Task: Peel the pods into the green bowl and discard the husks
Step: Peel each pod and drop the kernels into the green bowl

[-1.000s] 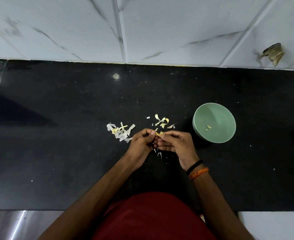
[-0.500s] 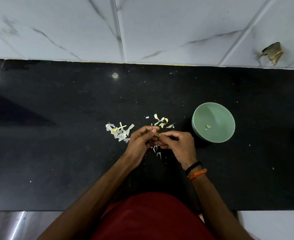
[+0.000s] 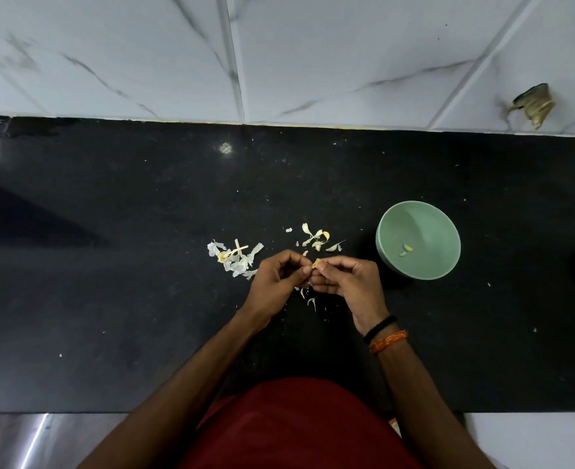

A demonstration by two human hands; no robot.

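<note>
Green bowl (image 3: 448, 211) holds two peeled bits; husks (image 3: 235, 258) litter counter (image 3: 110, 299); left hand (image 3: 272, 286), right hand (image 3: 347, 282) pinch pod (image 3: 316, 263), mid-peel.

Pod piece now showing at the fingertips

The pale pod (image 3: 316, 263) has come up between the fingertips of the left hand (image 3: 276, 282) and right hand (image 3: 348, 282), more exposed than a moment ago; both hands shifted slightly.

Both arms are bare, no sleeves at all. The right wrist has a plain black band (image 3: 380, 329) with a braided orange thread bracelet (image 3: 388, 341) right below it. Dark red clothing (image 3: 296, 428) covers the lower body, pretty plain fabric.
</note>
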